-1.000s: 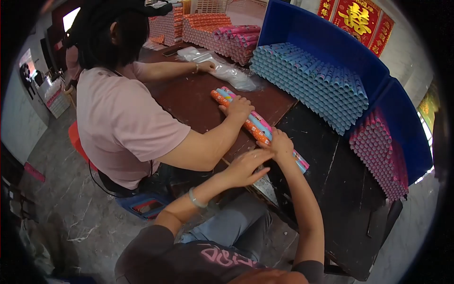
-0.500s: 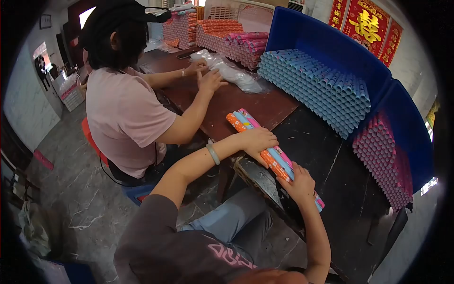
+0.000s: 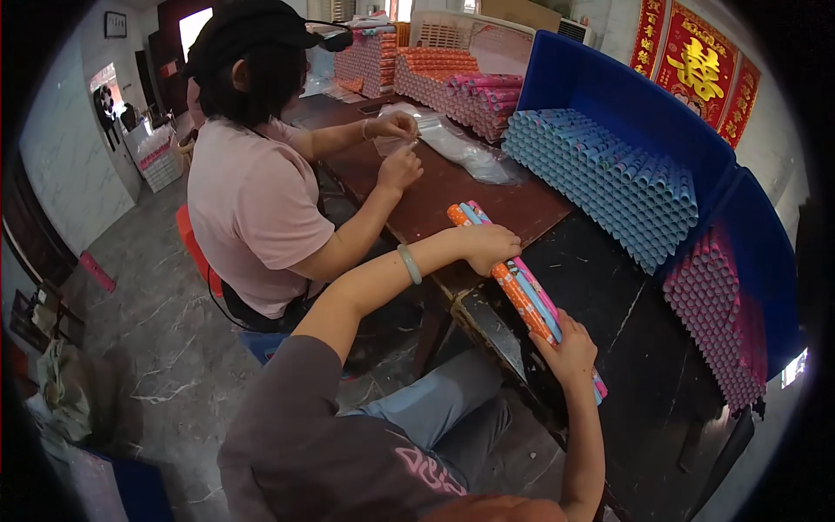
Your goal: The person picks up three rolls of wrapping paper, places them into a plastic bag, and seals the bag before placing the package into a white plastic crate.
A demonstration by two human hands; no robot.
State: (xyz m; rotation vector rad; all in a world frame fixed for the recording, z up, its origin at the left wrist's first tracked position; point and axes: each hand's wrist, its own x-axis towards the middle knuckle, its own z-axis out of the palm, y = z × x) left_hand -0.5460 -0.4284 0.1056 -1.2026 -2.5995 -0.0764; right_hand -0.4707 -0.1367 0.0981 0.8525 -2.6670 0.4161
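Both hands, left (image 3: 489, 247) and right (image 3: 570, 352), grip the tubes (image 3: 522, 296); press evenly so they lie flush on the bench (image 3: 644, 348).

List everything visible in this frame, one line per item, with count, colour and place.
Bundle of long paper tubes: one, orange, blue and pink, lying on the table edge.
Dark wooden table: one, centre.
Blue plastic bins: two, right, one stacked with blue tubes, one with pink tubes.
Clear plastic bags: several, far table.
Co-worker in pink shirt: one, seated left.
Left hand: on the bundle.
Right hand: gripping the bundle.
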